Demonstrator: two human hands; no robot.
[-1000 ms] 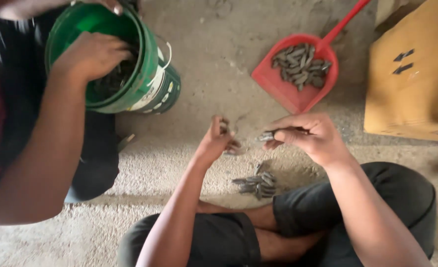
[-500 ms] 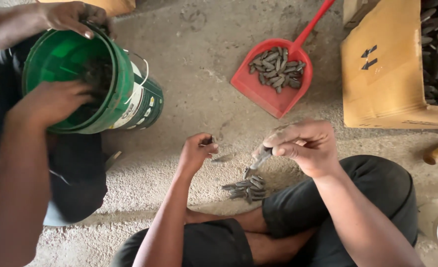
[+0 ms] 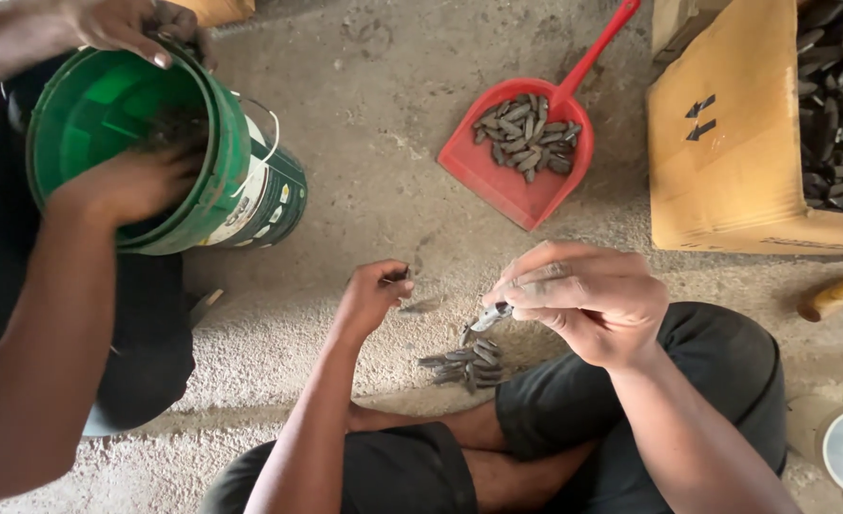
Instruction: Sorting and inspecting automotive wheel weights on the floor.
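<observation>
While the right hand (image 3: 588,300) pinches a metal piece (image 3: 490,317) pointing down-left, the pile (image 3: 464,364) lies just below; the left hand (image 3: 376,293), curled around a small piece, sits beside.

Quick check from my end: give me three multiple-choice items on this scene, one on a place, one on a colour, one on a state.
1. Where does the small pile of dark metal pieces lie?
A. on the floor under the hands
B. in the bucket
C. on the carton

2. What colour is the dustpan?
A. blue
B. red
C. yellow

3. How is the right hand?
A. flat and open
B. out of view
C. pinched on a small metal piece

Answers: 1 A, pile on concrete; 2 B, red scoop and handle; 3 C, fingers closed on it.
</observation>
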